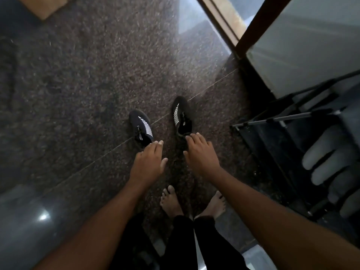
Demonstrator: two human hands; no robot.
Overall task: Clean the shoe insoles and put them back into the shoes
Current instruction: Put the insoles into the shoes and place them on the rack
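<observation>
Two black shoes with white stripes stand on the dark speckled floor, toes pointing away from me. The left shoe [141, 125] is below my left hand [150, 162], whose straight fingers reach its heel. The right shoe [181, 116] lies under the fingertips of my right hand [200, 152], which also has its fingers extended. Neither hand holds anything. No insole can be seen; the shoe openings are dark.
My bare feet [192, 201] stand on the granite floor [87, 84] behind the shoes. A black metal shoe rack [288, 133] stands close on the right, below a glass door with a wooden frame [229, 30]. A brown mat corner [44, 6] lies far left.
</observation>
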